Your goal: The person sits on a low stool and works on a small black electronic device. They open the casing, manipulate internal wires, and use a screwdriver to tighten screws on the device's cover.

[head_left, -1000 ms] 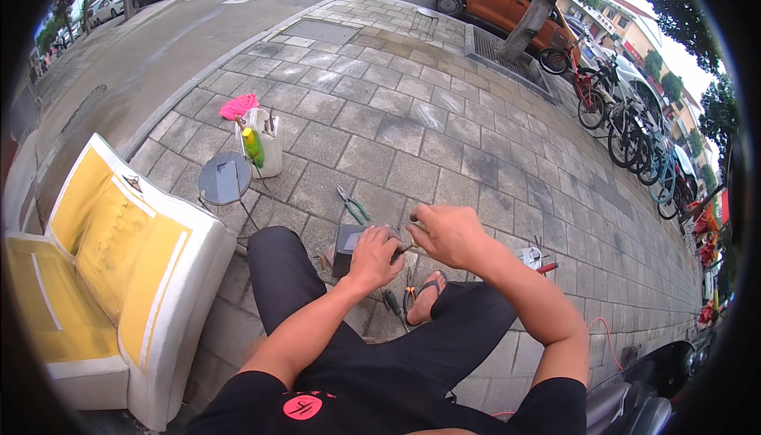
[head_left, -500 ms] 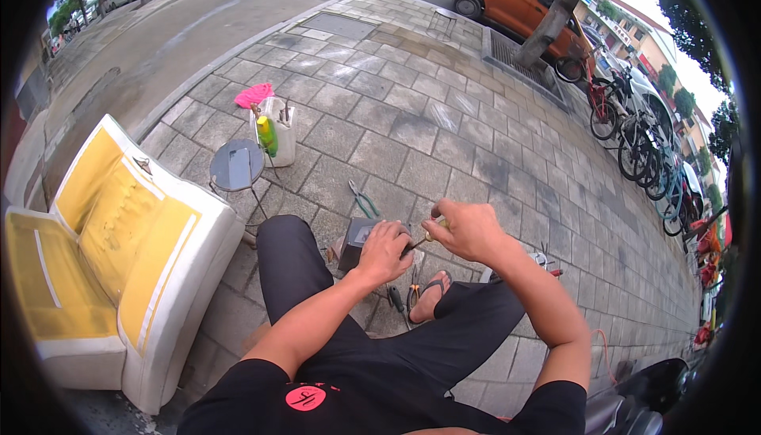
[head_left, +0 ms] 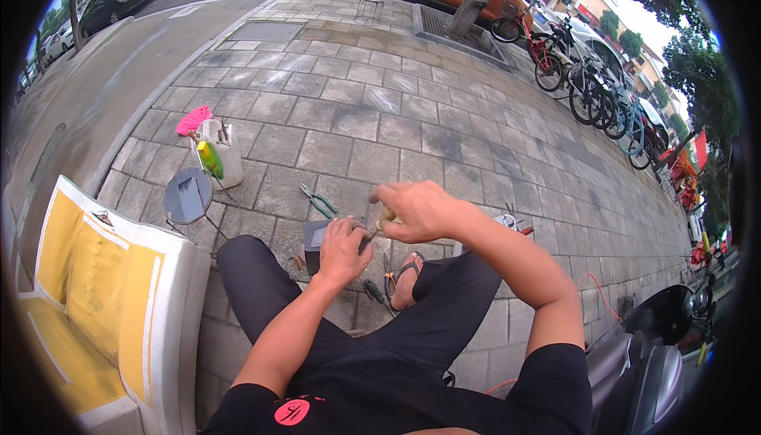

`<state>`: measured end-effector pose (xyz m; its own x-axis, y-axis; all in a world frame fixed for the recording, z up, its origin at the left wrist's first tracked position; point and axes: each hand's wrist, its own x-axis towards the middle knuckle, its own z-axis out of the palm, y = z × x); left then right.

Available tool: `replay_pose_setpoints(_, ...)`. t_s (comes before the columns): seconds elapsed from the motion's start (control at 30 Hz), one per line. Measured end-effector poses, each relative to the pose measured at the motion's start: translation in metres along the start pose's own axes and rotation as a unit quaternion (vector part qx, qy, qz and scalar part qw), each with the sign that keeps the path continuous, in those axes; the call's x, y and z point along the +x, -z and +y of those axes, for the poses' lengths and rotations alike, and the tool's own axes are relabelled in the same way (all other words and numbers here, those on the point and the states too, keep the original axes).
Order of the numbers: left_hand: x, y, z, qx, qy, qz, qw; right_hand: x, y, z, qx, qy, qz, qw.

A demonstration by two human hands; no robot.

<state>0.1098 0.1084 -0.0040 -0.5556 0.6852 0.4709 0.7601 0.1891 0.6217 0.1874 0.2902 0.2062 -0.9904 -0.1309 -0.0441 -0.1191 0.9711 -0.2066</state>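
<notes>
My left hand [head_left: 343,251] lies over the top of a dark grey box [head_left: 313,236] between my knees, its fingers bent over the right side. My right hand [head_left: 418,210] is closed around the yellowish handle [head_left: 386,218] of what looks like a screwdriver. Its dark shaft points down-left at the box's right side; the tip is hidden by my left fingers. Just beyond the box lie green-handled pliers [head_left: 320,203]. Orange-and-black-handled pliers [head_left: 389,283] and a dark-handled tool [head_left: 372,290] rest on the paving beside my sandalled foot [head_left: 407,280].
At the left stand a yellow-and-white padded seat [head_left: 158,276], a round stool [head_left: 201,205] with a flat grey thing on it, and a whitish container [head_left: 231,161] with a green bottle [head_left: 211,160] and pink cloth [head_left: 193,120]. Bicycles [head_left: 587,94] line the right. A scooter [head_left: 650,364] is near my right.
The head view has swung right, so the surroundings sit further left. My right hand has turned on the tool's handle, its back now more on top. My left hand stays on the box.
</notes>
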Motion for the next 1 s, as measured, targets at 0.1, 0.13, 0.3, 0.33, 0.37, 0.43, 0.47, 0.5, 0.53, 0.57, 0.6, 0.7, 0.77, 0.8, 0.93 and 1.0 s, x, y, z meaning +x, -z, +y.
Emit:
replay_pose_setpoints(0.1,0.001,-0.003,-0.002,0.014,-0.007,0.005,1.000,0.001,-0.010,0.002,0.074,-0.001,0.034,0.997)
replay_pose_setpoints(0.13,0.000,-0.002,-0.002,0.012,-0.006,0.005,1.000,0.002,-0.012,0.002,0.066,-0.014,0.030,0.997)
replay_pose_setpoints(0.3,-0.003,0.000,-0.004,0.011,-0.004,0.007,1.000,0.013,-0.002,-0.013,-0.024,-0.129,-0.109,0.985)
replay_pose_setpoints(0.33,-0.003,0.000,-0.005,0.016,-0.005,0.009,1.000,0.014,0.003,-0.016,-0.031,-0.129,-0.122,0.984)
replay_pose_setpoints(0.37,-0.002,0.001,-0.007,0.021,-0.007,0.011,1.000,0.015,0.008,-0.018,-0.038,-0.128,-0.134,0.982)
replay_pose_setpoints(0.43,0.000,-0.004,-0.003,0.016,-0.014,0.006,1.000,0.007,0.007,-0.013,-0.010,-0.093,-0.099,0.991)
replay_pose_setpoints(0.47,0.000,-0.004,-0.004,0.016,-0.022,0.014,1.000,0.004,-0.002,-0.005,0.024,-0.051,-0.046,0.997)
replay_pose_setpoints(0.5,0.002,-0.005,-0.003,0.017,-0.016,0.011,1.000,-0.005,-0.007,0.001,0.054,-0.019,0.008,0.998)
replay_pose_setpoints(0.53,0.001,-0.004,-0.002,0.017,-0.008,0.004,1.000,-0.004,-0.011,0.002,0.067,-0.009,0.003,0.998)
replay_pose_setpoints(0.57,0.000,-0.003,-0.001,0.026,-0.014,0.009,1.000,0.002,-0.013,0.003,0.075,-0.001,-0.001,0.997)
replay_pose_setpoints(0.6,0.000,-0.002,-0.003,0.036,-0.019,0.017,0.999,0.006,-0.020,0.003,0.048,0.026,0.031,0.998)
replay_pose_setpoints(0.7,-0.002,-0.006,-0.008,0.030,-0.031,0.011,0.999,0.009,-0.017,0.001,-0.012,-0.047,0.004,0.999)
replay_pose_setpoints(0.77,0.000,-0.007,-0.005,0.024,-0.023,0.003,0.999,0.010,-0.028,0.009,-0.017,-0.077,0.030,0.996)
replay_pose_setpoints(0.8,0.000,-0.007,-0.004,0.021,-0.015,0.000,1.000,0.008,-0.025,0.006,-0.005,-0.071,0.031,0.997)
replay_pose_setpoints(0.93,0.000,-0.006,0.000,0.037,-0.021,0.010,0.999,-0.002,-0.031,0.008,0.031,0.026,0.138,0.990)
replay_pose_setpoints(1.0,0.002,-0.004,0.001,0.029,-0.022,-0.002,0.999,-0.001,-0.041,0.013,0.039,0.073,0.177,0.981)
